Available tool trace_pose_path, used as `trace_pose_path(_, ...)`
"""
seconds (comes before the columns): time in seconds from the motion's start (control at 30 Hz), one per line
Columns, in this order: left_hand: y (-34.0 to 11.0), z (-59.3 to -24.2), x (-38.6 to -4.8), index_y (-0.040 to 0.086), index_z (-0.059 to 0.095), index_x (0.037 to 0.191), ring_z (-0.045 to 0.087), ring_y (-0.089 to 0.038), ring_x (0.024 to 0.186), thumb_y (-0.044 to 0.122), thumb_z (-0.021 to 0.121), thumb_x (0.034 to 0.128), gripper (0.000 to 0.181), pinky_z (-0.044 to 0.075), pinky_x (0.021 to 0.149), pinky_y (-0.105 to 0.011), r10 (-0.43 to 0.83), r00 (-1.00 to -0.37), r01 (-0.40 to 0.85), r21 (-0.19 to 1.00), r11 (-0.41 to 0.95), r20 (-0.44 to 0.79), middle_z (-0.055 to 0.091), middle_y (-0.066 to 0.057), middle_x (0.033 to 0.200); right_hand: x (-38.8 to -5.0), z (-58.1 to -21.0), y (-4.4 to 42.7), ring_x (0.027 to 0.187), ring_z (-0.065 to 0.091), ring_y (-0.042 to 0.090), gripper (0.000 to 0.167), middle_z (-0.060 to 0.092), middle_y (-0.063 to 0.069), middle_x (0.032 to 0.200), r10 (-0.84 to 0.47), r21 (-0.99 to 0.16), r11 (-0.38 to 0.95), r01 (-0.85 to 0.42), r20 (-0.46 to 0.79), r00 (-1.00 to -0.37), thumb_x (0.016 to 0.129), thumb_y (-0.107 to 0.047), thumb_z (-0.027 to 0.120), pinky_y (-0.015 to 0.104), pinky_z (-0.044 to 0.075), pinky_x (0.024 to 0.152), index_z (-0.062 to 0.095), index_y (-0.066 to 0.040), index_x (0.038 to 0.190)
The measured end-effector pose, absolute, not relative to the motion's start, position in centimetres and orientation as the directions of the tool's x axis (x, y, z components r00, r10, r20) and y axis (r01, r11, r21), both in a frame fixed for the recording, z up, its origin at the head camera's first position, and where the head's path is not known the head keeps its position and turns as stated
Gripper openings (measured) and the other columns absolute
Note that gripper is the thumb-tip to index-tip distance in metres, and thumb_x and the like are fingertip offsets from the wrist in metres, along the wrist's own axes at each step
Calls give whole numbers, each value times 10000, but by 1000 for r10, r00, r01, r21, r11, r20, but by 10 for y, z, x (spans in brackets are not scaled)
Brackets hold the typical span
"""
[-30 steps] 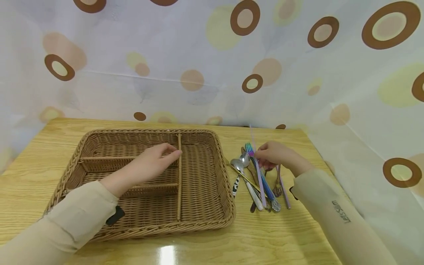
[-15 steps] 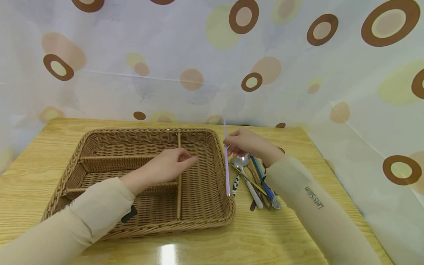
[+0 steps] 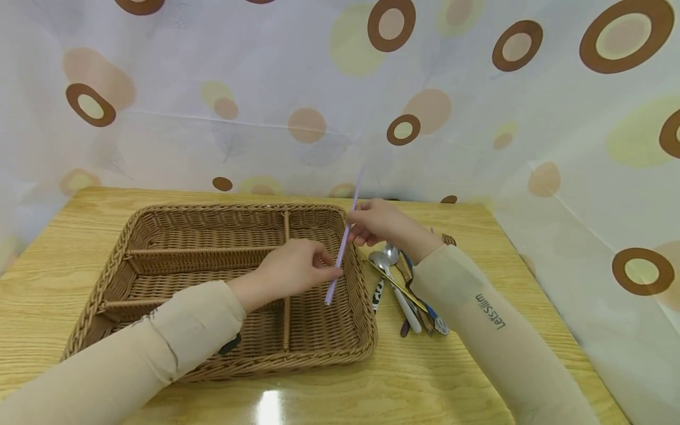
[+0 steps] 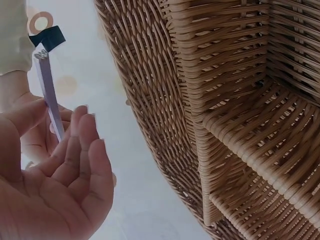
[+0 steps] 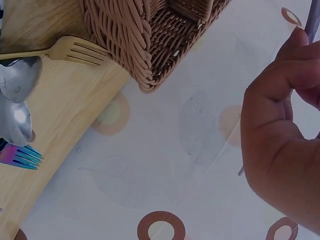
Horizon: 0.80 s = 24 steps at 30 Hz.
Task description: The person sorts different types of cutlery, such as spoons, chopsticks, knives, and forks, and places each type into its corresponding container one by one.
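Note:
My right hand [image 3: 378, 221] pinches a lilac chopstick [image 3: 340, 257] near its middle, tilted over the right compartment of a brown wicker basket [image 3: 319, 358]. Its square, marked end shows in the left wrist view, where the chopstick [image 4: 46, 80] passes beside the left thumb. My left hand [image 3: 292, 268] reaches over the basket with loosely bent, spread fingers at the lower part of the chopstick; whether the thumb touches it is unclear. In the right wrist view the right hand [image 5: 280, 130] is bent round the chopstick [image 5: 314, 20], partly out of frame.
Right of the basket lies a cutlery pile: silver spoons [image 3: 379, 260], a gold fork [image 5: 75, 50], an iridescent fork [image 5: 25, 155] and others, partly behind the right forearm. Dividers [image 3: 287, 277] split the basket. A patterned cloth [image 3: 212, 130] hangs behind the wooden table [image 3: 404, 383].
My right hand has lifted the lilac chopstick off the pile and carried it left over the basket, tilting it. My left hand has moved right, towards the chopstick's lower part.

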<state>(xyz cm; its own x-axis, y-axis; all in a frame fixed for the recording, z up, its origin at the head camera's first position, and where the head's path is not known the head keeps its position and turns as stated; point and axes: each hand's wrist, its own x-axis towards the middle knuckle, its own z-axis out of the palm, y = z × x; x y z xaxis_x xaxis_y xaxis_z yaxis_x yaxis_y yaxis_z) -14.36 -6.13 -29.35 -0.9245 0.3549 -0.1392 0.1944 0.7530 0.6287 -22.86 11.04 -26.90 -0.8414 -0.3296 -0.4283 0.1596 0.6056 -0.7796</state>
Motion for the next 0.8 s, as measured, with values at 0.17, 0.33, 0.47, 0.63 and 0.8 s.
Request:
trace_pose_path(0.17, -64, -293, -145, 126, 697, 919, 555, -98, 652, 289, 636, 882, 178, 423, 551, -241, 353, -927, 192, 643, 741, -131, 669, 26, 817, -227, -268, 109, 498, 527, 51, 118, 632, -34, 633, -334, -795, 580, 178, -431, -838, 943, -158, 440, 192, 400, 515, 494, -55, 957)
trace_pose_path(0.33, -74, -291, -147, 84, 693, 907, 604, -92, 660, 198, 626, 886, 134, 478, 592, -246, 362, -922, 198, 633, 748, -139, 686, -1, 798, -226, -269, 109, 506, 534, 61, 201, 642, -25, 654, -349, -808, 564, 171, -421, -837, 961, -225, 478, 194, 420, 522, 491, -44, 1049)
trace_pose_path(0.47, -90, -288, -150, 72, 685, 891, 600, -90, 595, 159, 623, 880, 108, 489, 586, -254, 349, -929, 221, 576, 787, -121, 680, -9, 742, -228, -271, 115, 516, 546, 86, 399, 651, -15, 658, -369, -800, 585, 133, -409, -835, 956, -398, 497, 215, 440, 533, 482, -36, 1121)
trace_pose_path(0.63, -117, -286, -158, 91, 692, 887, 571, -99, 560, 158, 619, 884, 99, 448, 521, -262, 329, -942, 276, 401, 873, -68, 674, -2, 733, -231, -276, 132, 539, 554, 103, 577, 660, -2, 695, -380, -794, 597, 118, -409, -830, 945, -513, 442, 225, 435, 541, 456, 4, 1199)
trace_pose_path(0.8, -139, -284, -173, 74, 708, 915, 575, -135, 601, 147, 627, 890, 111, 454, 522, -291, 339, -941, 332, 195, 923, -4, 683, -40, 788, -227, -278, 158, 574, 548, 97, 648, 636, -17, 733, -344, -773, 618, 143, -430, -835, 931, -571, 413, 245, 445, 596, 438, 9, 1217)
